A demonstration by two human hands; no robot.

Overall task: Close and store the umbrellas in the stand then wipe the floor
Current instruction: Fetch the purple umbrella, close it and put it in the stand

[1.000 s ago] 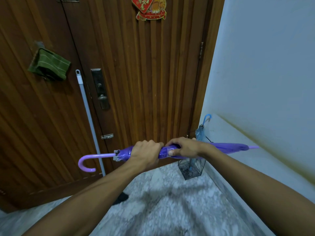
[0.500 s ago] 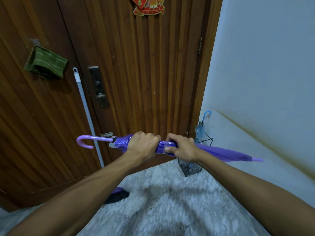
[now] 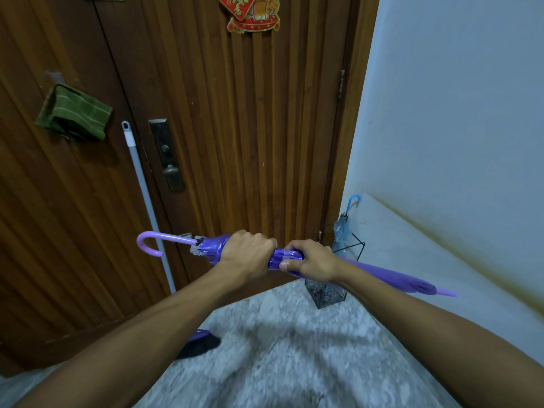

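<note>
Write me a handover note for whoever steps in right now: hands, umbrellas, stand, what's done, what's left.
Left hand: gripping the folded purple crook-handled umbrella near its handle end.
Right hand: gripping the same canopy beside it, thumb on the wrap.
Umbrella lies roughly level, tip pointing right, above the black wire stand in the door corner.
Done: blue clear umbrella stands in the stand; purple one is folded.
Left: stow the purple umbrella, then wipe the marble floor. The grey-handled mop leans on the wooden door.
</note>
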